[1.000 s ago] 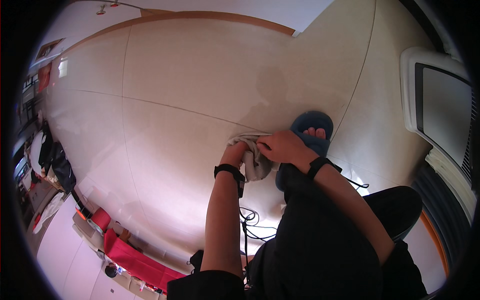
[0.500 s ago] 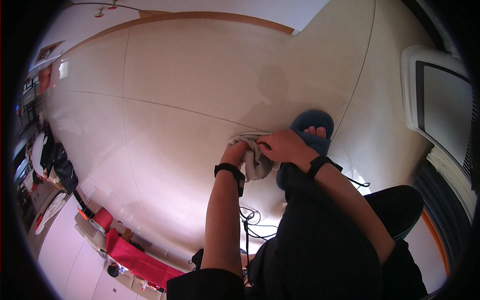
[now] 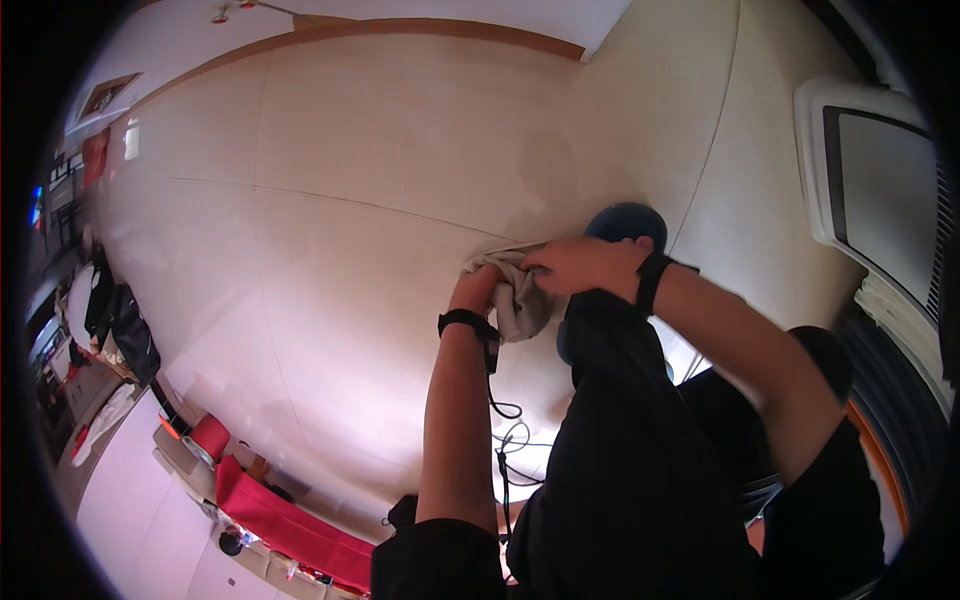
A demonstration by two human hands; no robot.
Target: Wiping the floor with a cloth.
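A beige, bunched-up piece of cloth (image 3: 524, 310) hangs between my hands, low over the floor beside my foot. My left hand (image 3: 476, 290) grips it from the left, with its fingertips buried in the folds. From the right, my right hand (image 3: 585, 265) pinches the cloth's upper edge, thumb and fingers closed together. Both wrists carry dark bands. Just behind my right hand is a blue slipper (image 3: 628, 220) on my foot, partly covered by that hand and wrist.
Pale tiled floor (image 3: 350, 130) spreads ahead and to the left. A thin black cable (image 3: 505, 465) dangles below my left wrist. A white-framed appliance (image 3: 815, 160) stands at the right. Red cloth (image 3: 290, 525) lies along furniture at the lower left.
Both hands and the cloth have shifted slightly up and right in view. My right forearm has swung outward, and its hand now covers more of the slipper.
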